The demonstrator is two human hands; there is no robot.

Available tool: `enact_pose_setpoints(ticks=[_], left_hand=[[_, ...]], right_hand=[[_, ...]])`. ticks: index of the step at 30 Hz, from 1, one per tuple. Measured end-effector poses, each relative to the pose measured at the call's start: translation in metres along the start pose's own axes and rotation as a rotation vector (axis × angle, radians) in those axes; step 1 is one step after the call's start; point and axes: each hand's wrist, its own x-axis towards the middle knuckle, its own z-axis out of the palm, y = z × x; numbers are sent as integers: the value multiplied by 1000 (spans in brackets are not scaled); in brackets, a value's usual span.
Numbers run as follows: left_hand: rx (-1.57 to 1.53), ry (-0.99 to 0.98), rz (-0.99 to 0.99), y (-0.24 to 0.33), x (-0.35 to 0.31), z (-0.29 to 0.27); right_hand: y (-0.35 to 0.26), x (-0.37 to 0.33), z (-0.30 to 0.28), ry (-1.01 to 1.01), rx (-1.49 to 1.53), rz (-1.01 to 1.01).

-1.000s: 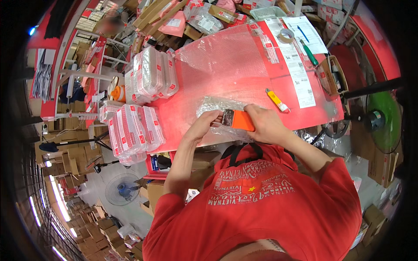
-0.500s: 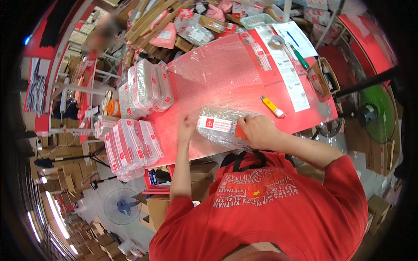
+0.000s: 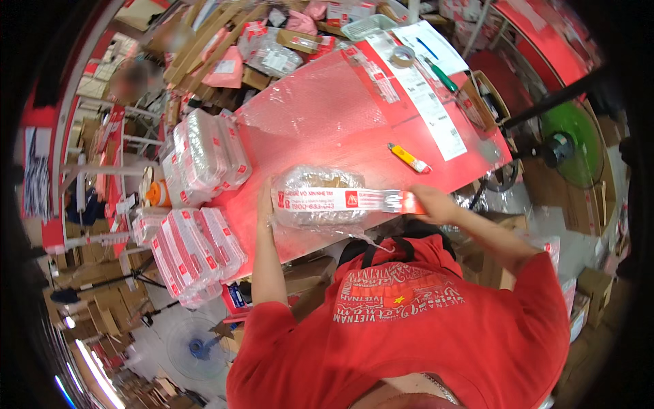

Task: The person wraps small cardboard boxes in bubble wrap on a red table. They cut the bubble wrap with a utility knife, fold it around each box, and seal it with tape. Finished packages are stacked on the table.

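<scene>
A package in clear bubble wrap lies near the front edge of the red table. Across its top runs a strip of red and white printed packing tape, stretched off its right end. My left hand is held against the package's left end, its fingers partly hidden by the wrap. At the other end, clear of the package, my right hand is closed on the packing tape, where an orange-red part shows at the fingers; whether it is a roll or a dispenser I cannot tell.
Several wrapped packages are stacked at the table's left, an upper pile and a lower pile. A yellow box cutter lies right of centre. Farther back are a tape roll, a green-handled tool and paper sheets.
My right hand has moved right, drawing the tape out in a strip over the package. The package sits turned and farther left, and my left hand has come against its left end.
</scene>
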Motion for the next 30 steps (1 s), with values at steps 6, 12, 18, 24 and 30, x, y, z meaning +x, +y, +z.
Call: enact_pose_setpoints(ticks=[6, 12, 18, 24, 30], left_hand=[[-421, 104, -51, -17, -37, 73], [-511, 103, -183, 80, -75, 86], [463, 34, -43, 116, -68, 153], [629, 40, 37, 22, -20, 117], [132, -78, -211, 7, 8, 55]], right_hand=[[-71, 93, -15, 274, 73, -229], [-174, 107, -112, 13, -240, -233], [-159, 143, -26, -99, -347, -204], [-102, -25, -148, -54, -275, -21], [-64, -53, -107, -277, -393, 35]])
